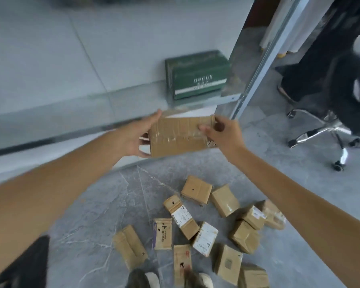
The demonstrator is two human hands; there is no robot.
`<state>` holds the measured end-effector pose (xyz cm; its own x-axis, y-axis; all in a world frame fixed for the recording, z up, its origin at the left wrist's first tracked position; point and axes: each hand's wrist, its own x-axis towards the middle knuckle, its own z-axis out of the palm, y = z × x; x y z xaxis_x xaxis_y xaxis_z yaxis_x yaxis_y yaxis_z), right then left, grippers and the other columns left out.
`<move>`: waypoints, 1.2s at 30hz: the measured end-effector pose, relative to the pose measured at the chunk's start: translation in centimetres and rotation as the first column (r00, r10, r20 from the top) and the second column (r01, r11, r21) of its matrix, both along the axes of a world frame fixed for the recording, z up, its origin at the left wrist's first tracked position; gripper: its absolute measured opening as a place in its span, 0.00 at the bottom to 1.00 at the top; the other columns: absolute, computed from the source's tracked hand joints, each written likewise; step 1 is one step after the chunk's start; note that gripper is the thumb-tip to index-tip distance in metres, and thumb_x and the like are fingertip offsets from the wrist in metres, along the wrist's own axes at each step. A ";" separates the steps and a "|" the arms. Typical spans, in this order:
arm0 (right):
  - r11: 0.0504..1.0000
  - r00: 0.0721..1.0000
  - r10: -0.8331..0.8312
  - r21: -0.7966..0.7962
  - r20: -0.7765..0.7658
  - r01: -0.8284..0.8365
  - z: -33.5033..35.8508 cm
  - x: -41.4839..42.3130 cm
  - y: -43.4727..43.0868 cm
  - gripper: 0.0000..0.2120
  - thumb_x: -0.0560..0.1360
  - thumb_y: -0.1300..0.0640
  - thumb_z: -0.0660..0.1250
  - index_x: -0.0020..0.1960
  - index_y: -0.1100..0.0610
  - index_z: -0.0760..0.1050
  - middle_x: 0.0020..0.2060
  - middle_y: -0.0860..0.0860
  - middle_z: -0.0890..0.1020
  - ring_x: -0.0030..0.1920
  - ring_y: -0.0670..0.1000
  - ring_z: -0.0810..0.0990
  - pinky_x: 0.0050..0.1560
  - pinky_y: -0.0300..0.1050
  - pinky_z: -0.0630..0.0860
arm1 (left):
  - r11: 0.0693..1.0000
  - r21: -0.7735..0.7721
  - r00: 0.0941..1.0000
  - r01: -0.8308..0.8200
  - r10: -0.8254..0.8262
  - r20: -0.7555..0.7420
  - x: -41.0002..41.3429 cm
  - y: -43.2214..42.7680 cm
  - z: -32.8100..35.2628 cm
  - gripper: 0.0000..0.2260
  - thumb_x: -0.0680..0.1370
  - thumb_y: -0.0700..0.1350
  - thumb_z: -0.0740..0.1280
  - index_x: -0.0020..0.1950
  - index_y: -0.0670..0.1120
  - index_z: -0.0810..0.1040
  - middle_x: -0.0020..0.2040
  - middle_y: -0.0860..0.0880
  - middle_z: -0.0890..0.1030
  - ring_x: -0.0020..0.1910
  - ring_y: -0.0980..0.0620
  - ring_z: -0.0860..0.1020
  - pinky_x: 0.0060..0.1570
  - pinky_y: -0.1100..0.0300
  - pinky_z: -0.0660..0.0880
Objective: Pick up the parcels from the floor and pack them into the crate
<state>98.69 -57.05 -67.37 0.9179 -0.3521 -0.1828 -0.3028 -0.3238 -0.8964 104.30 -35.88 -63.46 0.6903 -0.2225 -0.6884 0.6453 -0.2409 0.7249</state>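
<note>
Shoes (pixel 152 277), bottom edge. Parcels (pixel 183 217), roughly a dozen, scattered on floor (pixel 92 215). Parcel (pixel 179 136) held in air: left hand (pixel 133 138) grips left end, right hand (pixel 222 132) grips right end. Beyond: green box (pixel 197 75) by wall; chair (pixel 341 90) right.

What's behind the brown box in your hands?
Beyond the brown box, held by the left hand and right hand, a green box stands beside a metal frame. Whatever lies directly behind the brown box is covered.
</note>
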 end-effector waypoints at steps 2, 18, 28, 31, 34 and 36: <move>1.000 1.000 0.006 -0.005 0.016 -0.006 7.7 -2.3 -0.1 0.24 0.63 0.43 0.77 0.55 0.51 0.80 0.43 0.50 0.83 0.43 0.49 0.81 0.48 0.50 0.80 | 0.995 -0.031 0.995 -0.099 0.099 -0.011 -2.5 0.0 7.5 0.15 0.73 0.59 0.66 0.50 0.49 0.76 0.50 0.48 0.78 0.49 0.50 0.77 0.50 0.43 0.76; 0.972 0.910 -0.041 0.229 0.413 -0.060 52.5 -10.5 2.6 0.15 0.75 0.53 0.67 0.60 0.56 0.77 0.53 0.50 0.81 0.55 0.49 0.79 0.58 0.48 0.77 | 0.909 -0.384 0.861 -0.162 0.321 0.395 -13.9 2.5 47.3 0.17 0.77 0.50 0.66 0.64 0.47 0.71 0.60 0.49 0.78 0.58 0.52 0.75 0.56 0.45 0.73; 0.838 0.863 -0.208 0.540 0.460 -0.086 58.6 -20.5 9.9 0.20 0.74 0.53 0.68 0.64 0.54 0.68 0.57 0.54 0.79 0.55 0.56 0.79 0.49 0.52 0.77 | 0.918 -0.394 0.738 0.048 0.233 0.633 -23.8 10.5 56.2 0.19 0.77 0.46 0.66 0.66 0.55 0.68 0.62 0.54 0.76 0.60 0.57 0.72 0.67 0.40 0.63; 0.767 0.891 -0.141 0.617 0.431 -0.178 59.0 -24.3 12.9 0.30 0.68 0.51 0.70 0.67 0.52 0.65 0.55 0.54 0.82 0.56 0.58 0.81 0.54 0.58 0.79 | 0.904 -0.410 0.710 0.118 0.212 0.672 -26.7 13.4 56.7 0.18 0.79 0.43 0.63 0.66 0.57 0.68 0.61 0.52 0.78 0.63 0.53 0.73 0.66 0.43 0.66; 0.759 0.903 -0.109 0.621 0.416 -0.194 59.0 -27.4 15.4 0.35 0.66 0.51 0.71 0.70 0.49 0.62 0.55 0.55 0.83 0.55 0.58 0.82 0.53 0.61 0.79 | 0.888 -0.431 0.684 0.162 0.213 0.698 -29.5 16.0 56.8 0.19 0.78 0.44 0.65 0.67 0.59 0.69 0.59 0.53 0.79 0.61 0.55 0.75 0.66 0.45 0.67; 0.758 0.909 -0.097 0.622 0.405 -0.197 59.0 -29.3 16.8 0.36 0.65 0.52 0.71 0.70 0.47 0.62 0.54 0.53 0.83 0.54 0.56 0.83 0.52 0.61 0.79 | 0.898 -0.399 0.651 0.184 0.193 0.734 -31.3 17.2 56.6 0.21 0.75 0.49 0.66 0.68 0.60 0.68 0.60 0.56 0.79 0.61 0.57 0.75 0.67 0.45 0.66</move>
